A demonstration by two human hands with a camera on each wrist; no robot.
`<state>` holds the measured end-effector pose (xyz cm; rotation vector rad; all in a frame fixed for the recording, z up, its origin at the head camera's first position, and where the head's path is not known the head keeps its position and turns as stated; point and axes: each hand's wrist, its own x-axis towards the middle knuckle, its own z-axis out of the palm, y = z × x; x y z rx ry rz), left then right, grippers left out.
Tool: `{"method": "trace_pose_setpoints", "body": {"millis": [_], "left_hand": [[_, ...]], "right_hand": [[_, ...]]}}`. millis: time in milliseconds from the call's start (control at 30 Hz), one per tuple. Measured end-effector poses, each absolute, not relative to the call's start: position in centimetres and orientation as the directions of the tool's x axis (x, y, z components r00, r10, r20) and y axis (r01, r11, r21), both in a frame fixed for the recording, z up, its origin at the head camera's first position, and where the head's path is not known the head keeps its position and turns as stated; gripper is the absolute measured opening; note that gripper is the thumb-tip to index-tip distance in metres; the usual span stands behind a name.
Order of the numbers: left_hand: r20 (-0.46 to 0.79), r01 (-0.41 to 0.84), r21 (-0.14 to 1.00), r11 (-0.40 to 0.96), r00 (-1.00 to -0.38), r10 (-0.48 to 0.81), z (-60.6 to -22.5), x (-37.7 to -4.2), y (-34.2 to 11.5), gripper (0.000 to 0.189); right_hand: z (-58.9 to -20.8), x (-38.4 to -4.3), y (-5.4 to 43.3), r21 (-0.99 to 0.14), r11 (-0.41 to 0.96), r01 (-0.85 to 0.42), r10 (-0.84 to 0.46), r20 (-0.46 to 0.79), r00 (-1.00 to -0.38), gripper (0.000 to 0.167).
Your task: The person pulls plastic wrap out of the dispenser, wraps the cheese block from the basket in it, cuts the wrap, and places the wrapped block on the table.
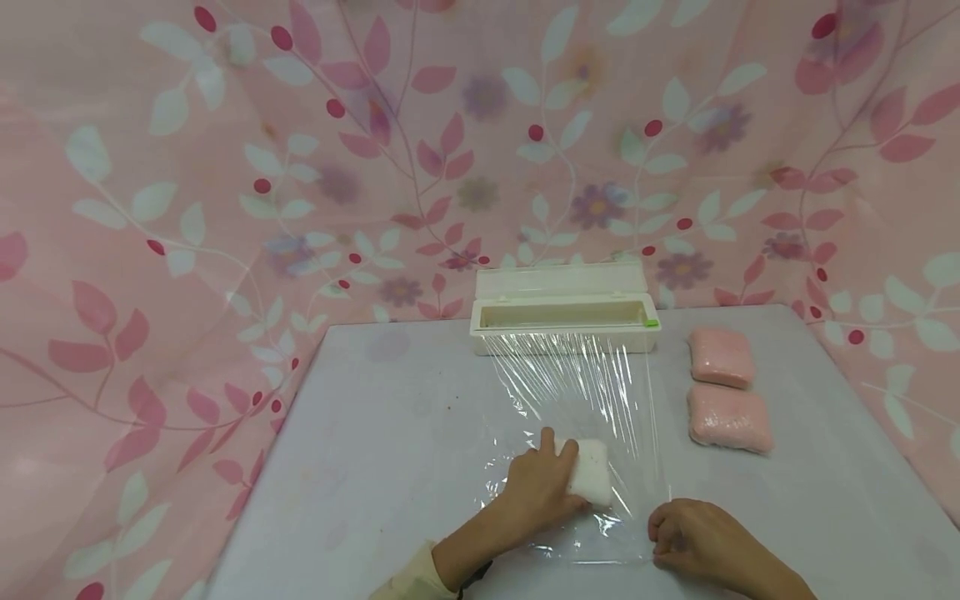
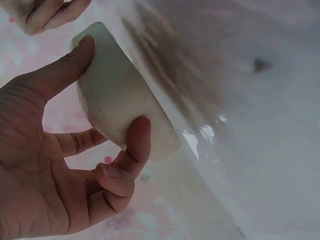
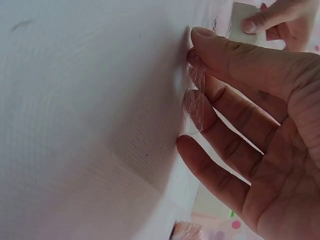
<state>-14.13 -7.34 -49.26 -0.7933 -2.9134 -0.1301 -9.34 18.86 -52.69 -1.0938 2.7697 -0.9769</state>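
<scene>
My left hand (image 1: pixel 536 487) grips a white rounded block (image 1: pixel 594 475) with thumb and fingers on its sides. In the left wrist view the thumb and a fingertip press opposite ends of this block (image 2: pixel 117 85). The block lies on a clear sheet of cling film (image 1: pixel 558 387), which runs wrinkled and shiny from the dispenser box toward me. At the sheet's near right corner my right hand (image 1: pixel 701 533) pinches the film edge. A crumpled bit of film (image 3: pixel 196 107) shows between its thumb and fingers in the right wrist view.
The white dispenser box (image 1: pixel 562 340) stands at the table's back edge, its lid raised and a small green tab (image 1: pixel 652 322) at its right end. Two pink blocks (image 1: pixel 722 357), the nearer one (image 1: pixel 730 417) shiny with film, lie on the right. A floral curtain (image 1: pixel 450 167) hangs behind.
</scene>
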Motion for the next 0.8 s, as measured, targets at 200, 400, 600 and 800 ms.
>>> {"method": "trace_pose_setpoints", "body": {"millis": [200,400,600,800], "left_hand": [[0.126,0.472,-0.017,0.882,-0.874,0.47,-50.0,-13.5,-7.3,0.072],[0.024,0.446,-0.028,0.895,-0.895,0.446,-48.6,-11.8,-9.5,0.076],[-0.07,0.537,-0.037,0.843,-0.842,0.534,-48.0,-8.8,-14.4,0.068],[-0.08,0.602,-0.04,0.798,-0.798,0.598,-49.6,-7.4,-17.3,0.064]], "right_hand": [[-53.1,-9.5,18.9,-0.523,0.535,-0.664,-0.632,0.273,-0.725,0.018],[-53.4,-9.4,18.8,-0.513,0.537,-0.67,-0.626,0.289,-0.724,0.019],[-53.4,-9.4,18.6,-0.512,0.523,-0.682,-0.625,0.313,-0.715,0.02],[-53.6,-9.3,19.1,-0.5,0.504,-0.704,-0.625,0.352,-0.697,0.023]]}}
